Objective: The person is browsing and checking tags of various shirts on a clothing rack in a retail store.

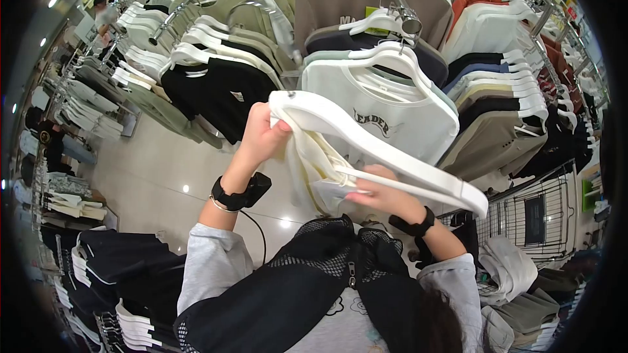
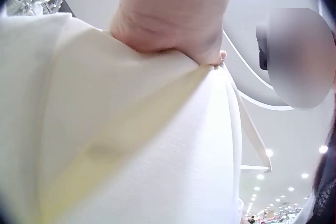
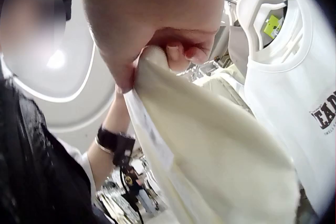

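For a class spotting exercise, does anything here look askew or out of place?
The hanger tilts, and the cream garment bunches near the left hand, leaving the hanger's other end bare, so it looks lopsided.

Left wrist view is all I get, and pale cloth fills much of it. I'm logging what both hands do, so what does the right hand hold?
Observer: The right wrist view shows the right hand pinching the cream garment.
Operator: Thanks. What hangs just beyond it?
Observer: A white shirt with dark lettering across the chest; the head view shows it reads "LEADER".
Operator: Is any cart about? My frame shows none.
Observer: Yes, a wire cart stands on the right side of the head view.
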A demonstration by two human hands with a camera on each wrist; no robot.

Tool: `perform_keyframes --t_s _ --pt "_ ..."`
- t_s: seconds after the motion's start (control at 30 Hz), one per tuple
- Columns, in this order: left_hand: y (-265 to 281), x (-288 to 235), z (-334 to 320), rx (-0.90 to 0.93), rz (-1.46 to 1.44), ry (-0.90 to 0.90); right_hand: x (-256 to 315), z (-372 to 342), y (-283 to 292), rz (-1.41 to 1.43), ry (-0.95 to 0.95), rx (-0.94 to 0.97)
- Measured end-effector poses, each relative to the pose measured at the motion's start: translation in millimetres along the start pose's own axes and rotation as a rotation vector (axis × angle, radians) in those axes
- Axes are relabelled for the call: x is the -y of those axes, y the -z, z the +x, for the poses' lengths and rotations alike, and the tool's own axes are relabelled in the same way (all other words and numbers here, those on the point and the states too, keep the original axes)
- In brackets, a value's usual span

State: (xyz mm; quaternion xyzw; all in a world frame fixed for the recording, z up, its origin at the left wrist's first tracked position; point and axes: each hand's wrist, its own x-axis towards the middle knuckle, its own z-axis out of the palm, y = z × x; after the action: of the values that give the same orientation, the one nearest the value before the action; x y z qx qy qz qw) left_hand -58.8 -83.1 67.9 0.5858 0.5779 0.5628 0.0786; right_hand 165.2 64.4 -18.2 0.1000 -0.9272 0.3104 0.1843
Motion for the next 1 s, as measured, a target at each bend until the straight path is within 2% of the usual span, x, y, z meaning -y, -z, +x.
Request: perform_keyframes --t_s 0.07,0.1,0.13,0.17,0.2,0.27,0.3,0.33,0.4,0.43,0.47,0.57,0.6,0.67,0.73,0.8,0.83,0.93,1.0 --pt "9 8 -8 -0.111 -0.061 0.091 13 -3 24 0.450 -0.380 0.017" --pt "13 16 -14 -0.130 -0.111 0.150 22 1 30 0.453 -0.373 0.013" --pt "12 18 -17 -0.129 -0.105 0.148 30 5 35 0.465 -0.307 -0.175" --pt "8 17 -21 -0.183 -0.174 0.221 34 7 36 0.475 -0.243 -0.363" --pt "6 20 -24 -0.234 -0.243 0.296 33 8 35 0.479 -0.246 -0.368" --pt "3 38 -35 -0.183 -0.245 0.322 29 10 32 0.359 -0.149 -0.160" --pt "-7 37 -35 -0.247 -0.300 0.361 26 11 24 0.288 -0.191 -0.042" --pt "-15 36 -34 -0.312 -0.356 0.400 27 14 16 0.289 -0.194 -0.048" --pt "-26 32 -30 -0.285 -0.407 0.407 34 23 -2 -0.018 0.035 -0.039" --pt "-31 30 -27 -0.275 -0.410 0.409 35 27 -12 0.034 0.060 -0.016" --pt "-35 27 -25 -0.265 -0.413 0.412 37 28 -23 0.034 0.057 -0.019" --pt "-45 15 -19 -0.347 -0.392 0.459 44 28 -45 0.108 -0.067 -0.377" --pt "-48 13 -18 -0.347 -0.391 0.460 42 27 -48 0.109 -0.066 -0.377" --pt "-50 10 -17 -0.406 -0.374 0.501 37 23 -52 0.275 -0.058 -0.490" --pt "-49 9 -19 -0.392 -0.363 0.508 35 17 -47 0.312 -0.009 -0.553" --pt "-50 10 -19 -0.381 -0.354 0.509 33 2 -40 0.938 -0.447 -0.528" --pt "-50 15 -21 -0.424 -0.426 0.525 28 1 -33 0.937 -0.447 -0.533" --pt "-46 35 -30 -0.449 -0.519 0.592 2 14 -1 1.581 -0.594 -0.537" --pt "-44 35 -34 -0.249 -0.751 0.601 -17 20 15 1.470 -0.610 -0.511"
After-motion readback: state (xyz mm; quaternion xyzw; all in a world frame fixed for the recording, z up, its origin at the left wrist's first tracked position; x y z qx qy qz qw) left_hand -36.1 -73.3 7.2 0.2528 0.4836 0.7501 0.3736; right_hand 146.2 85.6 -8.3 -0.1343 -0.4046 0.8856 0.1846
